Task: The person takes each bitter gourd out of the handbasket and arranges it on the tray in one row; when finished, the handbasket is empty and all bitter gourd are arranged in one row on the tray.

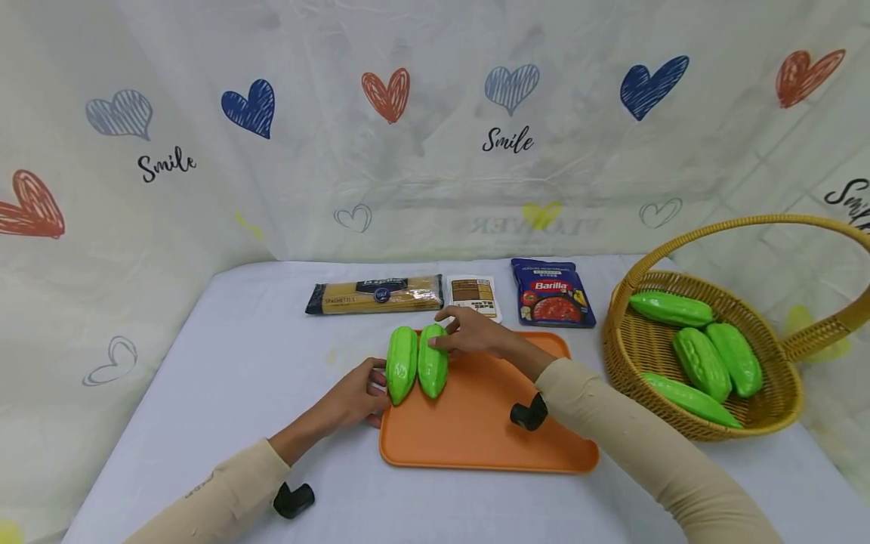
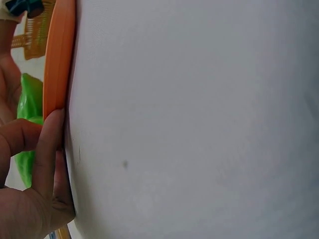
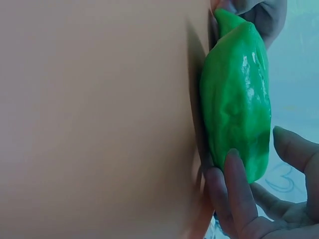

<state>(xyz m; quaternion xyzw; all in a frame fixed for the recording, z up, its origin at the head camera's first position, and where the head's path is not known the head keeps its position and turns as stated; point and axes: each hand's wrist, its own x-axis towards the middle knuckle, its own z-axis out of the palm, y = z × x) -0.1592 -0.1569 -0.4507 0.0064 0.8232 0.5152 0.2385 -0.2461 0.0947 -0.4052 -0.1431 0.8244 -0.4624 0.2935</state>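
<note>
Two glossy green bitter melons, a left one (image 1: 402, 365) and a right one (image 1: 433, 361), lie side by side along the left side of an orange tray (image 1: 489, 423). At that side my left hand (image 1: 359, 394) has its fingers beside the left melon. In the left wrist view, its fingertips are right at the tray's rim (image 2: 56, 64). My right hand (image 1: 470, 332) is over the far end of the right melon. The right wrist view shows fingers (image 3: 238, 181) touching this melon (image 3: 237, 94), while the thumb stands slightly apart from it.
A wicker basket (image 1: 615, 355) with a tall handle holds several more green melons at the right. Behind the tray lie a spaghetti pack (image 1: 381, 295), a small white-and-brown packet (image 1: 473, 295) and a blue Barilla pouch (image 1: 553, 295). A printed cloth (image 1: 435, 181) hangs at the back.
</note>
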